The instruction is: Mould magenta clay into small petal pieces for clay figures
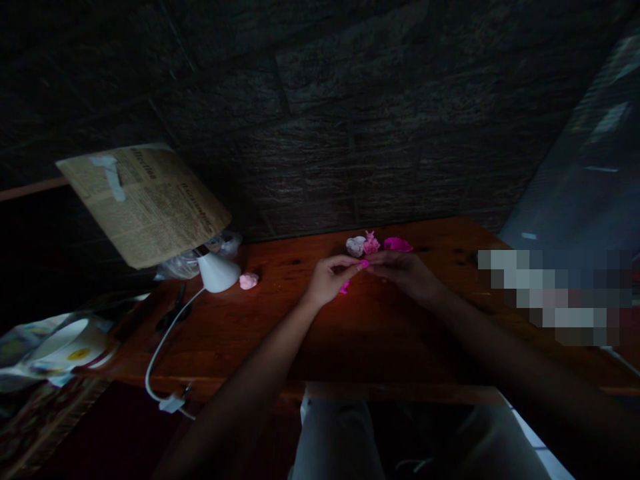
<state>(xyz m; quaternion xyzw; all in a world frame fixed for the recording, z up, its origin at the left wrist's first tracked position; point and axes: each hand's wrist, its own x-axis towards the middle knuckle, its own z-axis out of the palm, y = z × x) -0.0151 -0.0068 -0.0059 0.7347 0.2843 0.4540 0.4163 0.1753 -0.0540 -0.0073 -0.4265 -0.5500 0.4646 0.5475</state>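
Note:
Between the fingertips of my left hand (333, 277) and my right hand (403, 272) is a small bright pink lump (364, 264), soft-looking like modelling clay. Both hands pinch it, held just above the wooden table. Under my left fingers lies another bright pink piece (345, 287), partly covered. Behind the hands sit a whitish lump (355, 246), a light pink knobbly shape (371, 243) and a flat magenta piece (398, 245). A pale pink lump (249, 281) rests farther left.
A lamp with a white base (219, 273) and newsprint shade (145, 203) stands at the left, its white cord (155, 360) hanging over the table's front edge. Black scissors-like handles (174, 313) lie near it. A dark brick-patterned wall (320, 133) rises behind the table (260, 333).

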